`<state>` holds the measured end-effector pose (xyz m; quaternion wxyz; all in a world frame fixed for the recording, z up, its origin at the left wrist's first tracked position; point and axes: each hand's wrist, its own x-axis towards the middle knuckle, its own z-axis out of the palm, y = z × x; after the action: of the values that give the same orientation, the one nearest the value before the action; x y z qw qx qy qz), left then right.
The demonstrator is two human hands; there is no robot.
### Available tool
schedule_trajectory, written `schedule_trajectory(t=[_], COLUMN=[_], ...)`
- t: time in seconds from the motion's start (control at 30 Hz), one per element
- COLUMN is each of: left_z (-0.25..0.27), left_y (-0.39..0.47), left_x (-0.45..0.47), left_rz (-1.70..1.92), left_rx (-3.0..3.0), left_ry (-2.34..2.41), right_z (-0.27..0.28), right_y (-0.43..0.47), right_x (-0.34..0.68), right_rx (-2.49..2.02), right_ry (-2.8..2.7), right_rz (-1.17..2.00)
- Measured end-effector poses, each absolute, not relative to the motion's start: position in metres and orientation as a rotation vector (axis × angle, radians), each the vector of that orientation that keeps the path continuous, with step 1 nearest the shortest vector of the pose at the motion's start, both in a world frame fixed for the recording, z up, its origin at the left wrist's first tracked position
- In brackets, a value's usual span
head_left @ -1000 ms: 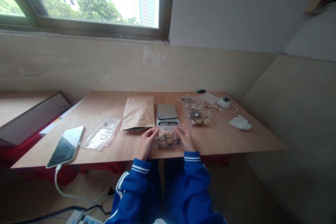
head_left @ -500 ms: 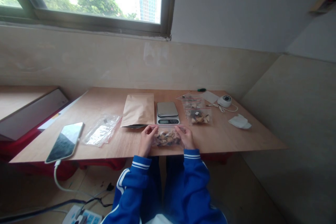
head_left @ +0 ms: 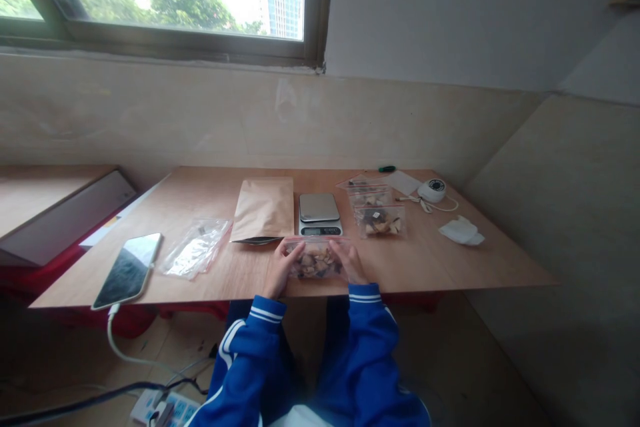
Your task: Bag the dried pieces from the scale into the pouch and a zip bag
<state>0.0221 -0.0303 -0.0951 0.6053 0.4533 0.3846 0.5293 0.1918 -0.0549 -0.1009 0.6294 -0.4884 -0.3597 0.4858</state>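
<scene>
A clear zip bag of brown and pale dried slices, perhaps mushrooms, is at the table's front edge. My left hand grips its left side, thumb on the front. On its right side my right hand is closed the same way. Right behind the bag stands a small digital kitchen scale with nothing on its metal plate. Left of the scale lies a brown kraft pouch, its dark mouth facing me. Several filled zip bags lie overlapping to the right of the scale.
Flat clear zip bags lie on the left of the wooden table. A phone with a charging cable sits at the left front edge. To the right are a white round device with a cord, crumpled white tissue and a green-handled tool.
My fingers have shifted from the bag's top corners down onto its sides. The slices inside have moved about. The view has turned slightly.
</scene>
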Motion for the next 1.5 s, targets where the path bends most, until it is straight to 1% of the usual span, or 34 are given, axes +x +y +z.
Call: schedule_trajectory(t=[0.17,0.33,0.57,0.67,0.83,0.87,1.0,1.17,1.33,1.5], left_z=[-0.095,-0.092,-0.093,-0.094,-0.095,-0.095,-0.095,-0.094,-0.095,-0.093], left_y=[-0.033,-0.034,-0.034,-0.034,-0.033,-0.033,-0.033,-0.033,-0.033,-0.035], left_x=[0.020,0.018,0.018,0.018,0.018,0.018,0.018,0.018,0.019,0.020], left_rz=[1.230,1.261,1.236,1.259,1.271,1.271,1.259,1.235,1.231,1.238], left_rx=[1.103,1.130,1.166,1.182,1.209,1.210,1.202,1.199,1.198,1.218], left_ry=[0.922,0.929,0.960,0.978,0.980,0.979,0.980,0.961,0.983,0.978], right_z=[-0.105,-0.109,-0.107,-0.104,-0.094,-0.091,-0.087,-0.093,-0.092,-0.087], right_y=[-0.051,-0.049,-0.051,-0.053,-0.058,-0.059,-0.056,-0.052,-0.051,-0.051], right_x=[0.191,0.192,0.192,0.192,0.187,0.186,0.180,0.179,0.175,0.167], right_rx=[-1.154,-1.100,-1.148,-1.149,-1.054,-1.048,-1.085,-1.113,-1.114,-1.082], right_ry=[-0.940,-0.980,-0.986,-0.965,-1.069,-1.101,-1.128,-1.150,-1.124,-1.099], right_rz=[0.991,0.961,0.907,0.942,1.149,1.133,0.910,0.804,0.767,0.867])
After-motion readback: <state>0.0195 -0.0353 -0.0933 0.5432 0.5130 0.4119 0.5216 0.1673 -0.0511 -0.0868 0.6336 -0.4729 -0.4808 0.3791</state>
